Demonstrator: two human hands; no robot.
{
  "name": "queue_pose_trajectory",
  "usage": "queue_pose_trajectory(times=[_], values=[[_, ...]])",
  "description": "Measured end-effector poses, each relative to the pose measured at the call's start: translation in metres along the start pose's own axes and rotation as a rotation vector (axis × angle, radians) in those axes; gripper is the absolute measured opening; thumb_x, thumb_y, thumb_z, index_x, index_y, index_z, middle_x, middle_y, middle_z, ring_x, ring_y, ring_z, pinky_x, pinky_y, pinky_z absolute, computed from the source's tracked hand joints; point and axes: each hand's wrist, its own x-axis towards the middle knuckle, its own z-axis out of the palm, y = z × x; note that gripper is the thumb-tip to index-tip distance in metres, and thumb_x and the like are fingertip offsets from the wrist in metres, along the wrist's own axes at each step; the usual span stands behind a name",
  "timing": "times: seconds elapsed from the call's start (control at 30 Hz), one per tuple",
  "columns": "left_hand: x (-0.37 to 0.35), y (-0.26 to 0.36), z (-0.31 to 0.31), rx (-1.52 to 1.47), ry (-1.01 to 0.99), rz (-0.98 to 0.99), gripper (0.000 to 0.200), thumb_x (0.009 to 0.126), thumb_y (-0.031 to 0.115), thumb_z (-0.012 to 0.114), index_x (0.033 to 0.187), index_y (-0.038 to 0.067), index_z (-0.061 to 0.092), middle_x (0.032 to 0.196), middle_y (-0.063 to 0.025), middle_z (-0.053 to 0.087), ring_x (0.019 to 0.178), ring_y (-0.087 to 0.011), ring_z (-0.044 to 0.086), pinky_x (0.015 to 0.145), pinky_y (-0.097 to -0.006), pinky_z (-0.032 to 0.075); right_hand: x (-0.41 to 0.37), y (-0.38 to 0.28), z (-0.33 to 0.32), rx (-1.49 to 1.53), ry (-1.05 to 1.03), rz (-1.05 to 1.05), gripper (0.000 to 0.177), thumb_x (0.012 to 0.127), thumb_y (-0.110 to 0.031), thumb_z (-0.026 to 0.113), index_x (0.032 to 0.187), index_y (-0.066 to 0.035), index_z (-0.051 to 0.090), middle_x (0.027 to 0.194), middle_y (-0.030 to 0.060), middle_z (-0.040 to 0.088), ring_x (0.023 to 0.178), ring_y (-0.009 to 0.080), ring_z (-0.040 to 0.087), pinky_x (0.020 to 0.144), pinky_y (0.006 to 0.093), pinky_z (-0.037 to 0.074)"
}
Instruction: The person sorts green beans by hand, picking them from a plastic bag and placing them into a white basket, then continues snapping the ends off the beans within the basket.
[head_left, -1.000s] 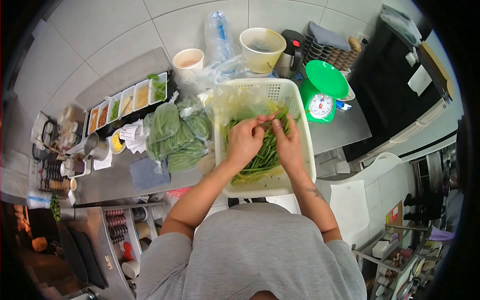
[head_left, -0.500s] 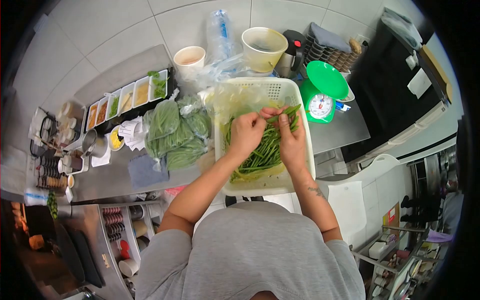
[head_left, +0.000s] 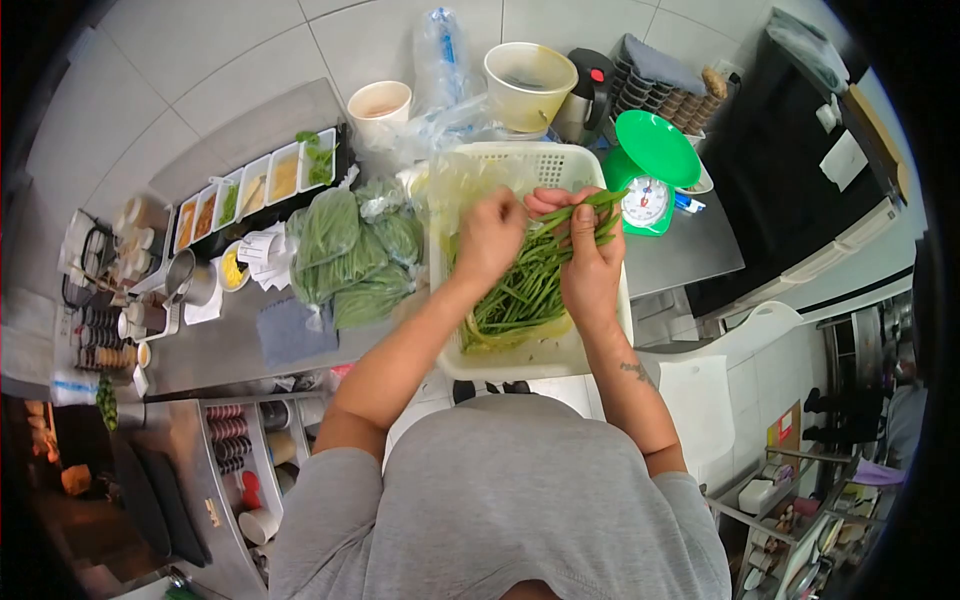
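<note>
A white plastic basket stands in front of me, with a yellowish clear plastic bag and a heap of green beans inside. Over its right side, my right hand is closed around a small bunch of green beans, the thumb pressed on top. My left hand hovers above the heap, just left of that bunch and apart from it. Its fingers are curled together and a little blurred; whatever may be between them is hidden.
Bagged green beans lie left of the basket, beside a grey cloth. A green dial scale stands at the right. Behind are a tub, a paper bowl and a thermos jug. Topping trays line the left.
My hands have drawn apart: the left now sits farther from the held beans, while the right has shifted slightly right with them. The whole view has also shifted a little.
</note>
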Motion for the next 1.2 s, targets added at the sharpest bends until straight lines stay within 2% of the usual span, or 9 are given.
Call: queue_pose_trajectory(times=[0.17, 0.23, 0.33, 0.43, 0.53, 0.8, 0.9, 1.0, 1.2], values=[[0.015, -0.010, -0.042, 0.352, -0.376, -0.037, 0.023, 0.082, 0.022, 0.061, 0.076, 0.000, 0.059, 0.070, -0.0214, 0.059, 0.067, -0.0363, 0.060, 0.063, -0.0424, 0.046, 0.008, -0.014, -0.025, 0.120, 0.141, 0.167, 0.015, 0.097, -0.014, 0.043, 0.105, -0.002, 0.046, 0.109, 0.0161, 0.058, 0.099, 0.0245, 0.059, 0.087, 0.0369, 0.047], [0.008, -0.019, -0.051, 0.474, -0.434, 0.172, 0.024, 0.083, 0.023, 0.060, 0.079, -0.001, 0.060, 0.076, -0.0224, 0.061, 0.075, -0.0356, 0.061, 0.069, -0.0427, 0.048, 0.006, -0.020, -0.045, 0.227, 0.230, 0.232, 0.013, 0.094, -0.010, 0.047, 0.104, -0.002, 0.048, 0.093, 0.0085, 0.055, 0.082, 0.0176, 0.055, 0.076, 0.0324, 0.046], [-0.007, 0.009, -0.059, 0.739, -0.813, -0.023, 0.024, 0.083, 0.022, 0.060, 0.085, -0.002, 0.060, 0.085, -0.0214, 0.061, 0.083, -0.0356, 0.061, 0.076, -0.0439, 0.048, 0.000, -0.016, -0.065, 0.365, 0.313, 0.318, 0.011, 0.092, -0.010, 0.051, 0.101, -0.004, 0.050, 0.074, 0.0007, 0.044, 0.060, 0.0113, 0.043, 0.056, 0.0262, 0.037], [-0.038, -0.012, -0.042, 0.809, -0.729, 0.147, 0.026, 0.083, 0.024, 0.060, 0.086, -0.001, 0.058, 0.079, -0.0195, 0.058, 0.084, -0.0341, 0.060, 0.073, -0.0439, 0.047, -0.010, -0.009, -0.088, 0.233, 0.161, 0.559, 0.011, 0.091, -0.013, 0.054, 0.098, -0.004, 0.052, 0.068, -0.0015, 0.042, 0.049, 0.0084, 0.037, 0.045, 0.0238, 0.031], [-0.038, 0.000, -0.020, 0.688, -0.606, 0.166, 0.024, 0.084, 0.023, 0.059, 0.087, -0.001, 0.058, 0.078, -0.0168, 0.059, 0.082, -0.0364, 0.060, 0.073, -0.0442, 0.048, -0.017, 0.002, -0.077, 0.107, 0.278, 0.659, 0.014, 0.091, -0.015, 0.055, 0.098, -0.004, 0.055, 0.065, -0.0025, 0.043, 0.042, 0.0069, 0.031, 0.039, 0.0228, 0.027], [-0.047, -0.014, 0.047, 1.009, -0.803, 0.268, 0.016, 0.078, 0.012, 0.056, 0.085, 0.000, 0.064, 0.084, -0.0183, 0.066, 0.078, -0.0291, 0.066, 0.064, -0.0388, 0.053, -0.024, 0.034, -0.079, -0.119, 0.244, 0.571, 0.014, 0.090, -0.011, 0.053, 0.097, 0.000, 0.060, 0.074, 0.0033, 0.055, 0.045, 0.0084, 0.040, 0.042, 0.0242, 0.034], [-0.047, -0.019, 0.041, 1.059, -0.681, 0.248, 0.015, 0.077, 0.010, 0.056, 0.084, 0.000, 0.064, 0.081, -0.0166, 0.066, 0.076, -0.0290, 0.066, 0.064, -0.0387, 0.053, -0.021, 0.036, -0.084, -0.150, 0.262, 0.572, 0.014, 0.090, -0.011, 0.054, 0.096, 0.001, 0.060, 0.076, 0.0040, 0.056, 0.046, 0.0082, 0.041, 0.042, 0.0242, 0.034], [-0.030, -0.010, 0.030, 0.974, -0.987, 0.063, 0.014, 0.075, 0.010, 0.057, 0.083, -0.001, 0.063, 0.078, -0.0147, 0.067, 0.074, -0.0280, 0.066, 0.063, -0.0388, 0.052, -0.024, 0.035, -0.087, -0.160, 0.243, 0.593, 0.015, 0.090, -0.012, 0.054, 0.096, 0.000, 0.060, 0.077, 0.0039, 0.057, 0.049, 0.0079, 0.042, 0.043, 0.0242, 0.035], [0.003, -0.007, -0.021, 0.303, -0.606, -0.011, 0.016, 0.081, 0.014, 0.063, 0.076, 0.000, 0.057, 0.064, -0.0034, 0.059, 0.064, -0.0128, 0.061, 0.054, -0.0294, 0.045, -0.024, 0.029, -0.072, -0.174, 0.017, 0.545, 0.026, 0.093, -0.019, 0.054, 0.107, 0.002, 0.058, 0.085, 0.0041, 0.060, 0.067, 0.0093, 0.052, 0.060, 0.0234, 0.042]])
